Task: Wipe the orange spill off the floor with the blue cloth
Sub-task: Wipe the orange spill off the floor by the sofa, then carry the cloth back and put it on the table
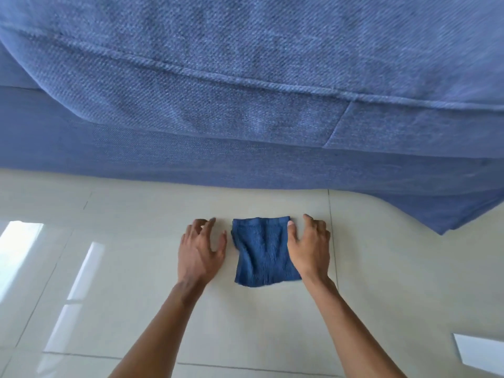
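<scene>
The blue cloth (264, 252) lies flat and folded into a small square on the cream tiled floor (136, 268), just in front of the sofa. My left hand (200, 248) hovers or rests on the tile just left of the cloth, fingers spread, not touching it. My right hand (309, 246) sits at the cloth's right edge, its thumb lying on the cloth's upper right corner, fingers apart. No orange spill shows anywhere on the floor; the cloth may cover it.
A big blue fabric sofa (245, 91) fills the upper half of the view, its base meeting the floor right behind the cloth. Bright window reflections (19, 249) gleam on the tiles at left. A white flat object (480, 353) lies at the lower right.
</scene>
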Action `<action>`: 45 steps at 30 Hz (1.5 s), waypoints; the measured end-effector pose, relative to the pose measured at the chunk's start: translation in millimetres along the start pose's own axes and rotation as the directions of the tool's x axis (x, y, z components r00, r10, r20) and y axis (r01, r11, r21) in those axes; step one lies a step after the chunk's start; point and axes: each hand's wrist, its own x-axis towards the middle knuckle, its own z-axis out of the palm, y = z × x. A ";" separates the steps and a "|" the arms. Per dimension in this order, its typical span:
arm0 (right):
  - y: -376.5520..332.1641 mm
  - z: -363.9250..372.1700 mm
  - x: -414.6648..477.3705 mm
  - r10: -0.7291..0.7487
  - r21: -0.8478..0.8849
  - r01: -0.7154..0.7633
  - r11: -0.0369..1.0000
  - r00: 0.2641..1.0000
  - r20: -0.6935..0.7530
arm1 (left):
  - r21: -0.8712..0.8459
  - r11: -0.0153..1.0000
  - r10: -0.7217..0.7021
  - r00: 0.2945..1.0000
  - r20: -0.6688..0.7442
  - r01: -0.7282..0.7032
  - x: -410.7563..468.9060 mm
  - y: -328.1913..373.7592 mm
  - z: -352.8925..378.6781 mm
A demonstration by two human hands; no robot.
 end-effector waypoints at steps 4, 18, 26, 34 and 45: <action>-15.8 11.8 3.9 0.048 -0.057 -0.042 0.997 0.993 0.109 | -0.163 0.953 -0.227 0.959 0.168 0.255 8.5 59.4 12.9; -20.1 -97.8 -24.1 -0.191 0.288 0.090 0.953 0.919 0.346 | -0.297 0.920 -0.086 0.869 0.487 0.257 -3.7 89.0 -39.8; -20.7 -264.5 -65.1 -0.357 0.241 0.302 0.922 0.905 0.233 | -0.401 0.915 0.183 0.839 0.513 0.046 -60.4 171.7 -145.4; 13.6 -471.3 -138.2 -0.225 0.291 0.251 0.923 0.967 -0.119 | -0.687 0.682 0.610 0.713 0.346 -0.250 -124.2 335.1 -270.5; 128.6 -643.5 -303.4 0.099 0.338 0.090 0.937 0.858 -0.505 | -0.748 0.394 0.907 0.357 0.223 -0.533 -267.7 528.0 -305.3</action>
